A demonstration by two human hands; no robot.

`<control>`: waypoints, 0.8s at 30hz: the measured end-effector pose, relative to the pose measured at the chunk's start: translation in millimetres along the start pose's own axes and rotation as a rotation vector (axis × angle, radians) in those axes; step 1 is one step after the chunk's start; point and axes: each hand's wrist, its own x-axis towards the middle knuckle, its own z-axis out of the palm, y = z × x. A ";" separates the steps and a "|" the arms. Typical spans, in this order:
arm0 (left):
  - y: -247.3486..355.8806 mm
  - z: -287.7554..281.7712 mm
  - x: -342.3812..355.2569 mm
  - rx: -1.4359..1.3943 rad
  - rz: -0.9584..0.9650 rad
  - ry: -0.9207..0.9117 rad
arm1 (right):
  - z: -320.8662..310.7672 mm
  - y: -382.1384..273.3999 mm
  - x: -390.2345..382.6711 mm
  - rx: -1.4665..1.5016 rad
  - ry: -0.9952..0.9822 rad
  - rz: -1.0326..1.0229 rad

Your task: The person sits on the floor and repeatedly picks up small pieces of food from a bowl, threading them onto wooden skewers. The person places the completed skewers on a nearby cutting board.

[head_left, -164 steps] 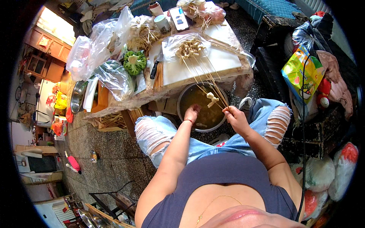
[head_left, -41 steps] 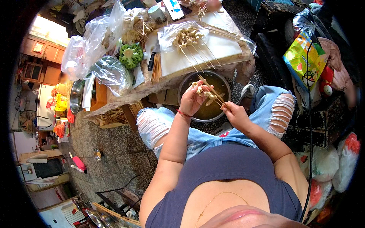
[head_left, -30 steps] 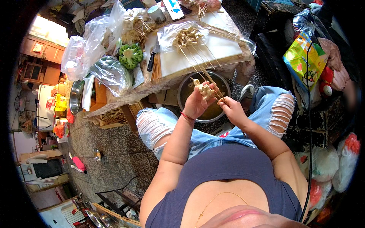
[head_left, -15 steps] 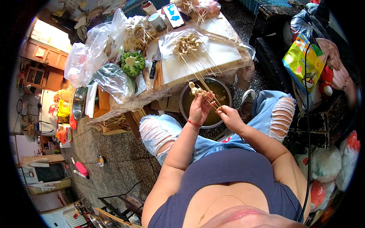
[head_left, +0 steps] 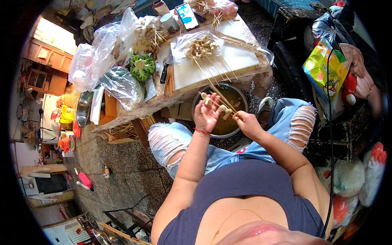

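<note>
My right hand (head_left: 248, 125) pinches a few thin wooden skewers (head_left: 221, 97) by their lower ends; the sticks slant up and to the left. Pale, mushroom-like pieces (head_left: 225, 111) sit along the skewers between my hands. My left hand (head_left: 207, 115) is palm up with its fingers stretched apart, close to the skewers; another pale piece (head_left: 206, 98) shows at its fingertips, and whether it touches them is unclear. Below both hands stands a round metal basin (head_left: 244, 96) with yellowish liquid. Beyond it, a heap of similar beige pieces (head_left: 202, 47) lies on clear plastic, with skewers sticking out.
A white cutting board (head_left: 239, 63) lies on the table. To its left are a black-handled knife (head_left: 164, 74), a bundle of skewers (head_left: 170, 81), a green vegetable head (head_left: 142, 68) and plastic bags (head_left: 107, 45). A phone (head_left: 187, 16) stands at the back. A black cable (head_left: 331, 134) hangs at right.
My left hand has moved slightly left and down, its fingers spreading away from the pale pieces. My right hand still grips the skewers in nearly the same place.
</note>
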 end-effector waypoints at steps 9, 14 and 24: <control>-18.6 -21.4 3.7 0.244 -0.022 0.158 | 9.2 7.1 1.5 -0.150 0.012 -0.101; -28.7 -21.1 11.1 0.214 -0.164 0.115 | -0.4 17.7 9.5 -0.110 0.026 -0.006; -47.5 -137.1 35.9 2.464 -0.645 -0.043 | -21.9 29.1 0.2 -0.193 0.009 0.064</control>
